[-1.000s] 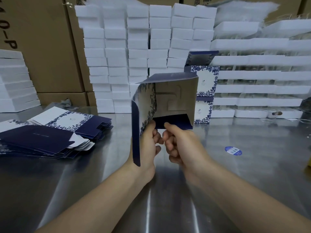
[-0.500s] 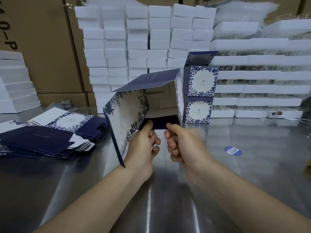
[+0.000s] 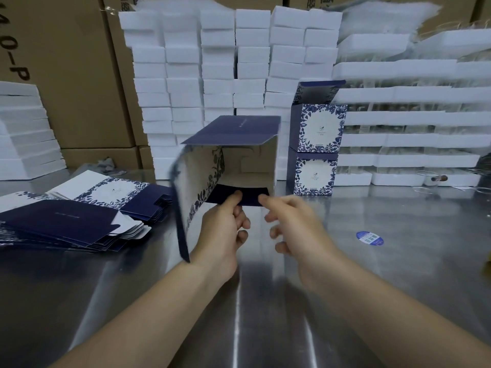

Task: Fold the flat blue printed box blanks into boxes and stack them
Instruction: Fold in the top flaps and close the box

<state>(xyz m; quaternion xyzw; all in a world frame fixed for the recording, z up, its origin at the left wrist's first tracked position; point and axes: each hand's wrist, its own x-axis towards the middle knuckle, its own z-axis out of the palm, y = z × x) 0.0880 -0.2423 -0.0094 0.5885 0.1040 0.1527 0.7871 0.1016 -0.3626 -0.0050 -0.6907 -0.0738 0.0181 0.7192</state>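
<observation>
Plainly the folding step is in hand: the half-opened box (image 3: 247, 160) of dark blue card, with white floral-printed sides, is held up off the steel counter (image 3: 398, 274) at the centre of the frame. Its open end faces the camera, and one long printed panel swings out at lower left. The left hand (image 3: 223, 229) grips the box at its bottom edge, with the thumb pressed on the dark blue bottom flap (image 3: 252, 195) and the fingers (image 3: 243, 224) curled beneath. The right hand (image 3: 295, 227) sits just right of that flap, a fingertip at its edge. Its fingers are loosely bent and blurred, so I cannot tell whether they pinch the flap or merely touch it.

As I judge it, the next move calls for tucking the flap and the loose panel in square so the base locks. The box would then go onto the two finished boxes (image 3: 316, 150) stacked at centre right. The pile of flat blanks (image 3: 79, 216) lies at the left. White foam blocks (image 3: 218, 62) and brown cartons (image 3: 66, 75) wall off the back.
</observation>
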